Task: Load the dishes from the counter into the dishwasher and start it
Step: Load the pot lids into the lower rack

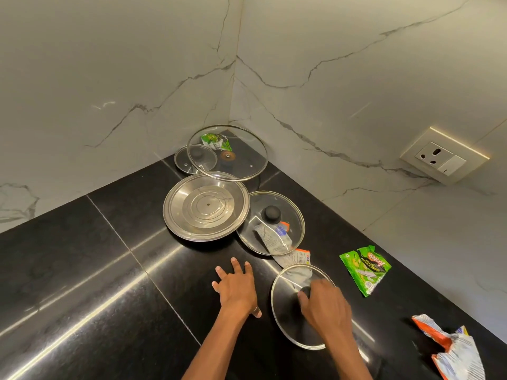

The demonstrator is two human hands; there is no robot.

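Gleaming black stone counter [82, 270] meets veined white marble walls [109, 78] at a corner; socket plate [444, 156] on the right wall. Right hand [323, 308] closes over the knob of the nearest glass lid [285, 319] (grip blurred). Left hand [236, 286] lies open, fingers spread, holding nothing. Steel lid [205, 205] and three more glass lids sit toward the corner, snack wrappers [365, 270] scattered about.

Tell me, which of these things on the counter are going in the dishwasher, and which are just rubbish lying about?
For the dishwasher:
near glass lid, under the right hand
knobbed glass lid
steel lid
big glass lid
small glass lid

Lying about:
green wrapper
orange wrapper
grey wrapper
crumpled green wrapper, by the corner
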